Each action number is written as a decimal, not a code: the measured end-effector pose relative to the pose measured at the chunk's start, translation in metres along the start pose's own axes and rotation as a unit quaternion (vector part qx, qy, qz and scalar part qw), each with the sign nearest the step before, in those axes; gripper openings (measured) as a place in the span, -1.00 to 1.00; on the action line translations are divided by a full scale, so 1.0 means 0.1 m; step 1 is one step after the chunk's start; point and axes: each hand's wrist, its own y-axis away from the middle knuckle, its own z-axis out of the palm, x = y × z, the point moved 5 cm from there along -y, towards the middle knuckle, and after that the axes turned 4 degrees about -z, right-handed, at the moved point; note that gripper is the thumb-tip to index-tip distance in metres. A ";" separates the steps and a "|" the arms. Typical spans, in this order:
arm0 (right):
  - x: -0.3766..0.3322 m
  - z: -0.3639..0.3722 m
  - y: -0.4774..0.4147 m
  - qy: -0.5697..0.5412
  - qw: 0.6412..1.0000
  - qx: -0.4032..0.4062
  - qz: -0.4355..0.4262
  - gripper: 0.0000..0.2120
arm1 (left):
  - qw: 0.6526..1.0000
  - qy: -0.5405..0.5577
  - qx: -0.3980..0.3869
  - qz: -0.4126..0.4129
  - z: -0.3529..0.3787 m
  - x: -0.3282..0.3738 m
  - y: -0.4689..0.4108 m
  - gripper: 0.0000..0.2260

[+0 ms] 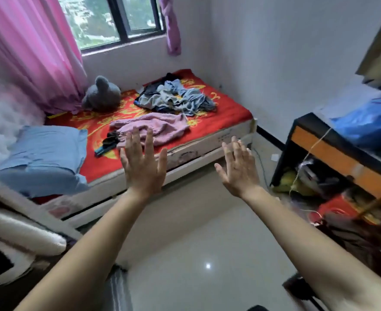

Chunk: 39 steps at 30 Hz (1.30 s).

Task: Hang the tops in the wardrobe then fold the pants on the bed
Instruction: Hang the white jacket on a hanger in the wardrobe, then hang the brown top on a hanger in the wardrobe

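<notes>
Left hand (143, 163) and right hand (239, 171) are spread wide, holding nothing. Pink clothes (160, 129) at 11 o'clock look soft and light; pinch an edge.

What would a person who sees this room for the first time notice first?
The left hand and right hand, open with fingers spread, fill the foreground. Behind them the red bedsheet with gold pattern carries a pile of blue and grey clothes at its far end and a pink garment nearer. A pink curtain hangs at upper left.
</notes>
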 end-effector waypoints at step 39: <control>4.40 -0.42 5.01 0.046 0.671 -0.065 0.737 -0.40 | 0.701 0.085 -0.471 0.529 3.88 6.23 2.75 -0.36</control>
